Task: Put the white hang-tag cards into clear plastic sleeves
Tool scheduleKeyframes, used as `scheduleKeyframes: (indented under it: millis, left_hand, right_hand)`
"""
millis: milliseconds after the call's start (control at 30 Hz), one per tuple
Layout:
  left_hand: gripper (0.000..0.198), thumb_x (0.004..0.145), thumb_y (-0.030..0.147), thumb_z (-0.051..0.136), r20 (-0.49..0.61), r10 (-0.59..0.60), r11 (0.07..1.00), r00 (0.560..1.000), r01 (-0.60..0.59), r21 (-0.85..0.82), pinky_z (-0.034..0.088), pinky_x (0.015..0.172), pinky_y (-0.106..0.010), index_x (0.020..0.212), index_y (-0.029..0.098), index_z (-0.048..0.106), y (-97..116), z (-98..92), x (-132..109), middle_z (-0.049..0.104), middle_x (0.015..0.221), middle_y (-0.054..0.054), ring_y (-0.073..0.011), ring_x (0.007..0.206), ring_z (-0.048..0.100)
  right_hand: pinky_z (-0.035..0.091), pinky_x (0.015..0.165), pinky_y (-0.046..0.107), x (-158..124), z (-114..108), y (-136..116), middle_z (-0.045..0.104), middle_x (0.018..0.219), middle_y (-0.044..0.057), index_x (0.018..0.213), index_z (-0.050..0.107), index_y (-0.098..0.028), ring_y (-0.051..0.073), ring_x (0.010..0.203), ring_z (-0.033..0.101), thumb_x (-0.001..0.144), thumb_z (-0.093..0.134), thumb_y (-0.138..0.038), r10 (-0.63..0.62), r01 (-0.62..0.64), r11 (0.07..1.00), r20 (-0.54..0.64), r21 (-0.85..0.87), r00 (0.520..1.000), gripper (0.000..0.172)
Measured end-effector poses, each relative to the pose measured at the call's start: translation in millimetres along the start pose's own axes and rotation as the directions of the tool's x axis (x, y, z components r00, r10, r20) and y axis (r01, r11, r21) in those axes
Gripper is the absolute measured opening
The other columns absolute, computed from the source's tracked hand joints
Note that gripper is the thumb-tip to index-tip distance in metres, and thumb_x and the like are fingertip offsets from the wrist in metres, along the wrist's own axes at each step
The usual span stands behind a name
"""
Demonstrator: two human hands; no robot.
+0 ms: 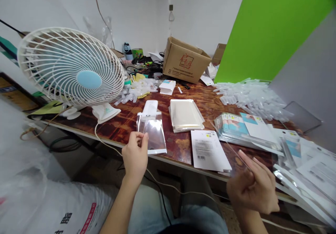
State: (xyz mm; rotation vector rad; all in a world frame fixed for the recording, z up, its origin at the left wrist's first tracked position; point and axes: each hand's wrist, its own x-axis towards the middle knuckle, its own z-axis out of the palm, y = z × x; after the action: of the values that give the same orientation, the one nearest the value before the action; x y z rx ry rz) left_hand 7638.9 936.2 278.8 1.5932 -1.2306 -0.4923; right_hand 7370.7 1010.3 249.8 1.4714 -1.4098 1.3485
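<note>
My left hand [136,153] pinches the near left part of a clear plastic sleeve [154,132] lying at the table's front edge. A white flat piece [150,107] sits at the sleeve's far end. On the right, my right hand [253,181] is raised by the table edge, fingers closed on a thin transparent sheet [233,153], blurred by motion. Between my hands lie a stack of clear sleeves [186,114] and a pile of white printed cards [208,151]. Packed blue-and-white cards [233,127] are stacked beyond my right hand.
A white fan [89,79] stands at the left. At the back are a cardboard box [183,61] and cables. Translucent plastic pieces [252,96] are heaped at the right, and a small white box [167,86] sits mid-table. More packs [315,167] lie at the right edge.
</note>
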Motion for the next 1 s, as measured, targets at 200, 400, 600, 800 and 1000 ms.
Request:
scheduleKeyframes:
  millis: [200, 400, 600, 800, 1000]
  left_hand:
    - [0.025, 0.086, 0.046, 0.048, 0.354, -0.220, 0.849, 0.909, 0.357, -0.389, 0.056, 0.073, -0.042, 0.084, 0.025, 0.034, 3, 4.0, 4, 0.073, 0.096, -0.009, -0.0225, 0.078, 0.073]
    - [0.018, 0.095, 0.030, 0.039, 0.565, -0.277, 0.606, 0.777, 0.598, -0.525, 0.051, 0.095, -0.043, 0.105, 0.019, 0.049, 16, -0.9, -1, 0.064, 0.126, -0.016, -0.0243, 0.106, 0.068]
    - [0.027, 0.096, 0.030, 0.041, 0.683, -0.323, 0.326, 0.655, 0.754, -0.570, 0.049, 0.097, -0.043, 0.116, 0.018, 0.055, 17, -2.3, -11, 0.064, 0.128, -0.014, -0.0248, 0.113, 0.064]
    - [0.034, 0.097, 0.030, 0.039, 0.649, -0.444, 0.287, 0.618, 0.784, -0.551, 0.053, 0.086, -0.035, 0.126, 0.020, 0.053, 20, -8.3, -10, 0.071, 0.115, -0.010, -0.0199, 0.093, 0.070]
    - [0.037, 0.097, 0.026, 0.041, 0.653, -0.437, 0.267, 0.619, 0.782, -0.562, 0.056, 0.074, -0.026, 0.130, 0.014, 0.053, 16, -13.1, -6, 0.075, 0.097, -0.009, -0.0163, 0.082, 0.072]
  right_hand:
    - [0.055, 0.086, 0.037, -7, -18, -40, 0.072, 0.101, 0.010, 0.124, 0.051, -0.016, 0.021, 0.105, 0.066, 0.090, 0.045, -0.012, -0.315, 0.196, 0.889, 0.243, 0.414, 0.917, 0.035]
    - [0.058, 0.080, 0.036, -8, 0, -81, 0.073, 0.089, 0.016, 0.090, 0.061, -0.006, 0.026, 0.101, 0.067, 0.092, 0.034, -0.007, -0.543, 0.380, 0.739, 0.159, 0.557, 0.824, 0.028]
    - [0.058, 0.081, 0.037, -2, 7, -93, 0.074, 0.088, 0.012, 0.085, 0.063, -0.010, 0.026, 0.095, 0.070, 0.089, 0.047, -0.009, -0.564, 0.416, 0.693, 0.083, 0.588, 0.822, 0.016]
    - [0.058, 0.080, 0.039, -11, 19, -96, 0.073, 0.093, 0.010, 0.086, 0.063, -0.010, 0.026, 0.093, 0.070, 0.090, 0.048, -0.010, -0.543, 0.402, 0.720, 0.098, 0.566, 0.834, 0.016]
    - [0.055, 0.077, 0.034, -25, 25, -91, 0.072, 0.097, 0.015, 0.092, 0.066, -0.006, 0.028, 0.101, 0.067, 0.091, 0.046, -0.009, -0.496, 0.343, 0.769, 0.165, 0.540, 0.853, 0.020]
